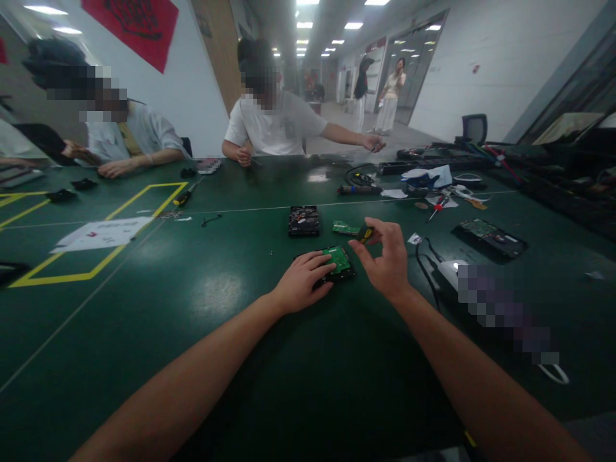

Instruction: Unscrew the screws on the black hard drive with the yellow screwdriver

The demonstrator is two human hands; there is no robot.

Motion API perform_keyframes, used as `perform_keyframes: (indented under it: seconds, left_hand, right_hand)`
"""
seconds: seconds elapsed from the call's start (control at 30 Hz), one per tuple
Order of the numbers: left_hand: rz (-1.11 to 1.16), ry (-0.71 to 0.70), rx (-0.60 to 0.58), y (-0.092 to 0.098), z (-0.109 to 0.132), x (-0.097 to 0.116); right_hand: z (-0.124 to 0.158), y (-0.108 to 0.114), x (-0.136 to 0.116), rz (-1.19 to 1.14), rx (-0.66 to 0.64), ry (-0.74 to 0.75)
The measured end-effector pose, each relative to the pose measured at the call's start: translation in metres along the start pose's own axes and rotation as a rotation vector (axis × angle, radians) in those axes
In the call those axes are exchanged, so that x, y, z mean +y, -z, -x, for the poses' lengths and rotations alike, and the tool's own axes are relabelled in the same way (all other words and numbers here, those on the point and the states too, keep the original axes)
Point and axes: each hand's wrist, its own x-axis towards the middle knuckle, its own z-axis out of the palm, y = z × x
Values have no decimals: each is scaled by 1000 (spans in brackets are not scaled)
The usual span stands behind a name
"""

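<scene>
My left hand (pixel 304 280) rests with its fingers laid on a small black drive that has a green circuit board (pixel 341 262) on top, on the green table. My right hand (pixel 385 256) hovers just right of it, fingers curled round the black-and-yellow handle of a small screwdriver (pixel 366 233). Farther back lie another black hard drive (pixel 303 221) and a loose green circuit board (pixel 345 228).
Two people sit across the table (pixel 202 301), one reaching right. A yellow taped rectangle holds a paper sheet (pixel 103 233) at left. Cables, a soldering tool (pixel 359 189), red-handled cutters (pixel 437 206) and another opened drive (pixel 488 235) crowd the right. Two people stand in the corridor.
</scene>
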Motion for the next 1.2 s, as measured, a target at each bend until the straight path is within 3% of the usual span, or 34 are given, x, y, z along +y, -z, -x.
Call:
perform_keyframes:
  seconds: [0.33, 0.67, 0.93, 1.2]
  left_hand:
    - [16, 6, -2, 5, -1, 4]
    - [5, 8, -9, 3, -1, 3]
    - [11, 18, -8, 4, -2, 5]
    - [5, 14, -14, 3, -1, 3]
  right_hand:
    - [5, -4, 6, -143, -93, -120]
    - [2, -1, 0, 10, -3, -11]
    - [9, -7, 4, -160, -76, -95]
    - [4, -2, 2, -22, -10, -21]
